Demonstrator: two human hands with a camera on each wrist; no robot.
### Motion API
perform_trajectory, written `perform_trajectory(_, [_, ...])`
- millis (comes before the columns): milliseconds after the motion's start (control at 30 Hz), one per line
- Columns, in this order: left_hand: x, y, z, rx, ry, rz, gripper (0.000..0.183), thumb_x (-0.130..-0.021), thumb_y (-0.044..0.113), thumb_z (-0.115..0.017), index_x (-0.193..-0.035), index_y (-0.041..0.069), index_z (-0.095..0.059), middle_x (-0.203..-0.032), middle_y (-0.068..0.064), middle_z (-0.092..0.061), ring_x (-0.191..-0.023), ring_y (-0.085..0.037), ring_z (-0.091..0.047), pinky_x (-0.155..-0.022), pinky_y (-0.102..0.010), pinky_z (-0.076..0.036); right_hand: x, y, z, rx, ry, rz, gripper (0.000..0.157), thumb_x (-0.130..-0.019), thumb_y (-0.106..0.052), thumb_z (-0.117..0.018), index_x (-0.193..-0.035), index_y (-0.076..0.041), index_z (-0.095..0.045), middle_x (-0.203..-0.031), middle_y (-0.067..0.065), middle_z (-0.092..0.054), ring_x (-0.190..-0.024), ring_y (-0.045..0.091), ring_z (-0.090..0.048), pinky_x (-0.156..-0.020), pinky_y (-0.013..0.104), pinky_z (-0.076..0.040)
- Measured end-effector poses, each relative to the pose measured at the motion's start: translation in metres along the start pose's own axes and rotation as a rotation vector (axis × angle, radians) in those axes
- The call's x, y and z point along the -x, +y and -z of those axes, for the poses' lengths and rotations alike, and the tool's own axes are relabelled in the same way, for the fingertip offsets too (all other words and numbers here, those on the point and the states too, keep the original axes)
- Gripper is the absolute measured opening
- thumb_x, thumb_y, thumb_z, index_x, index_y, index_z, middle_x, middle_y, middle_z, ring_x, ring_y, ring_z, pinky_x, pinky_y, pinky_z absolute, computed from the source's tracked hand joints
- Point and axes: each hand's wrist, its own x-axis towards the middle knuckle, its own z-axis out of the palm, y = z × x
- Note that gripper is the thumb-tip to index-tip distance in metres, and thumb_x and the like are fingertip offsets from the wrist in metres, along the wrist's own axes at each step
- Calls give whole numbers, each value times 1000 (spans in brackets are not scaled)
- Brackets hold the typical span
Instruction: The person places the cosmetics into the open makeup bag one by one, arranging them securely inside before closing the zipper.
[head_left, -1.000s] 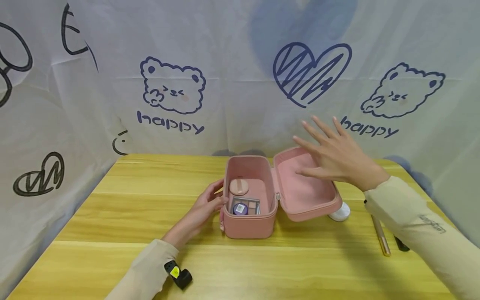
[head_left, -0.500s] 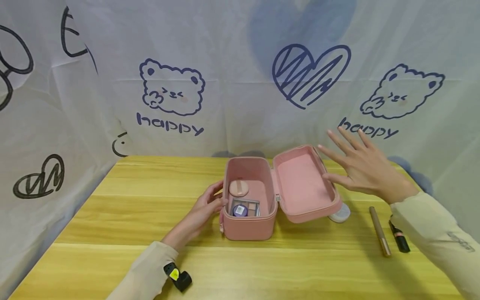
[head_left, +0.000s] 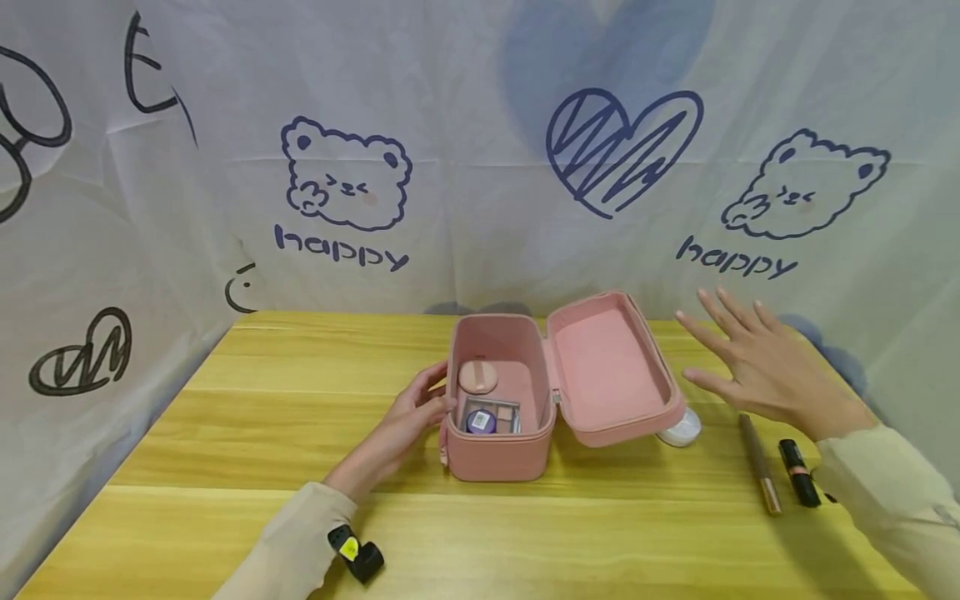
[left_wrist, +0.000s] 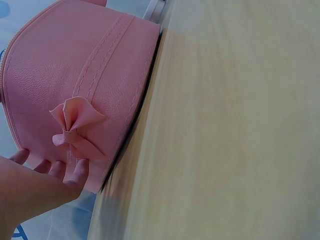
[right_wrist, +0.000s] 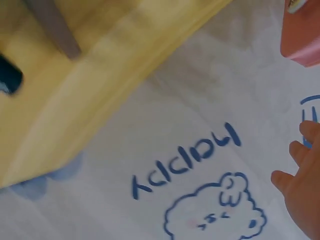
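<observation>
In the head view a pink cosmetic case stands on the wooden table, its lid swung out to the right. Inside lie a round powder puff, an eyeshadow palette and a small round purple container. My left hand rests its fingers against the case's left side. The left wrist view shows those fingertips near a pink bow on the case wall. With fingers spread, my right hand hovers right of the lid, holding nothing.
To the right on the table lie a slim brown-gold makeup pen and a black tube with a pink band. A round white item sits partly under the lid's edge. A printed cloth hangs behind.
My right hand has moved right and somewhat down, away from over the lid, uncovering the pen and the black tube. The left hand and the case have stayed in place.
</observation>
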Motion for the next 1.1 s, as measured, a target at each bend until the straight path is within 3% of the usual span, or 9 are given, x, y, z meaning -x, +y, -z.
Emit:
perform_trajectory(167, [0, 0, 0, -1, 0, 0, 63, -95, 8, -51, -152, 5, -23, -156, -15, -21, -139, -35, -27, -107, -45, -31, 10, 0, -14, -162, -16, -36, 74, -95, -43, -54, -155, -16, -22, -159, 18, -6, -145, 38, -5, -114, 50, 0])
perform_trajectory(367, [1, 0, 1, -1, -3, -1, 62, -96, 9, -50, -152, 5, -23, -156, -15, -22, -139, -35, -27, -107, -46, -31, 15, -5, -22, -319, -38, -87, 76, -95, -38, -56, -157, -22, -13, -161, 12, 3, -145, 37, 2, -103, 71, -13])
perform_trajectory(467, [1, 0, 1, -1, -1, -4, 63, -96, 9, -50, -152, 6, -23, -156, -15, -22, -139, -34, -27, -107, -45, -32, 17, -8, -24, -379, -57, -123, 77, -94, -37, -58, -157, -22, -14, -161, 11, 4, -144, 41, 0, -97, 76, -17])
perform_trajectory(700, [0, 2, 0, -2, -14, -19, 63, -95, 8, -49, -152, 4, -22, -157, -16, -20, -140, -36, -26, -105, -43, -33, 22, -10, -28, -535, -133, -240, 79, -95, -37, -58, -157, -18, -13, -160, 18, -2, -139, 52, -11, -95, 76, -18])
perform_trajectory(900, [0, 2, 0, -8, -15, -22, 64, -95, 8, -50, -152, 4, -21, -157, -16, -20, -140, -36, -25, -105, -42, -33, 28, -9, -36, -701, -104, -254, 77, -96, -25, -59, -156, -9, -14, -155, 28, -13, -134, 54, -22, -96, 64, -35])
perform_trajectory(1100, [1, 0, 0, -2, -13, -20, 65, -95, 8, -51, -152, 4, -21, -157, -16, -20, -140, -36, -26, -105, -42, -33, 33, -10, -45, -819, -121, -310, 82, -94, -21, -61, -155, -7, -8, -153, 32, -15, -132, 56, -23, -95, 62, -36])
